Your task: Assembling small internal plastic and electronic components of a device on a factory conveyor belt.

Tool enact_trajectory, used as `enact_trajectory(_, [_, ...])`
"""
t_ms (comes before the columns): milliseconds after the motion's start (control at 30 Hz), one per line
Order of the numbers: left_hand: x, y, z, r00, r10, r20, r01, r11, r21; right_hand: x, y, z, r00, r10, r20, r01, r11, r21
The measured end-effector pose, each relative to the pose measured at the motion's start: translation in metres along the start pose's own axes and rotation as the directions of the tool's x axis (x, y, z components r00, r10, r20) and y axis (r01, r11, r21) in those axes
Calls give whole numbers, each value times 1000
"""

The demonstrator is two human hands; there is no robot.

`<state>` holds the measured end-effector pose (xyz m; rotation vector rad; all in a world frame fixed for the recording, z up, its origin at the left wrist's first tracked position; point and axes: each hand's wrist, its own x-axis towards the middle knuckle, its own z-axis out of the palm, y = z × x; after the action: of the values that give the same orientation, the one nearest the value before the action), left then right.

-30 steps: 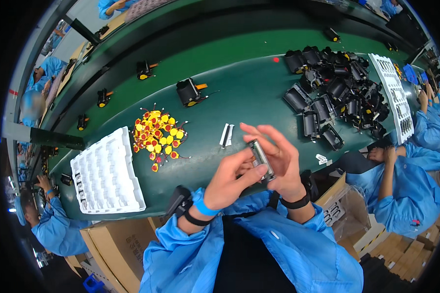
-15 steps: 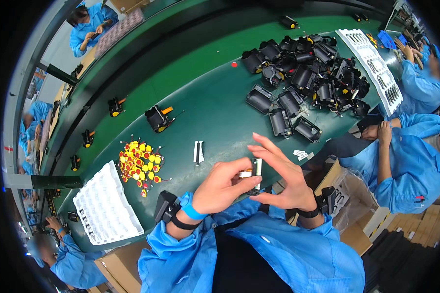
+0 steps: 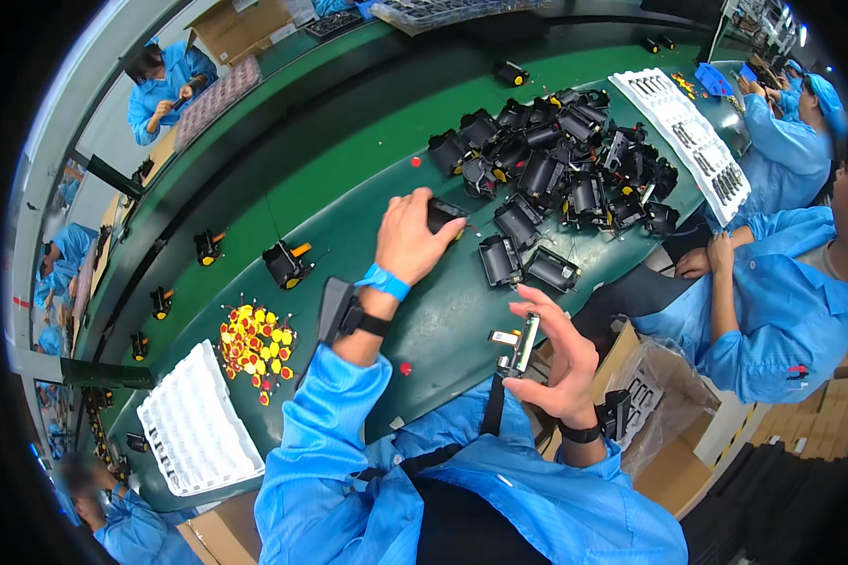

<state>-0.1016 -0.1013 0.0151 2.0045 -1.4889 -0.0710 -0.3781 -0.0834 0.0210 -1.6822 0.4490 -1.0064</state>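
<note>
My left hand has its fingers and thumb closed around a black plastic housing, held over the green table at the near left side of the pile. My right hand pinches a small slim module with a glossy strip between thumb and fingers, above the table's near edge. A short pale ribbon tab sticks out from its left side. Several more black housings lie heaped beyond my hands, some with yellow parts and wires.
On the left sit a heap of small yellow-and-red parts and a white tray. Another white tray stands far right. Housings with orange tabs rest farther left. Co-workers sit at right, and an open carton stands by my right arm.
My left hand has left the small module and moved up and left to a black housing, now in its grip. My right hand keeps the module, slightly lower and farther right. The view has shifted.
</note>
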Motion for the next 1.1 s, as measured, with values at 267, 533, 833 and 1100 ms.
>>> enact_trajectory(267, [-22,-6,-17,995,-80,59,61,958,280,3,9,7,998,34,59,-33,999,-16])
enact_trajectory(533, [-55,-5,-50,999,-14,-41,-4,916,-400,40,-8,12,988,-57,141,43,994,103])
enact_trajectory(833, [-87,-37,-52,996,81,-49,-86,989,-120,16,18,64,938,149,312,-287,840,460])
enact_trajectory(1100, [-91,13,-41,979,-202,0,196,954,226,-8,8,33,977,96,189,-139,963,229])
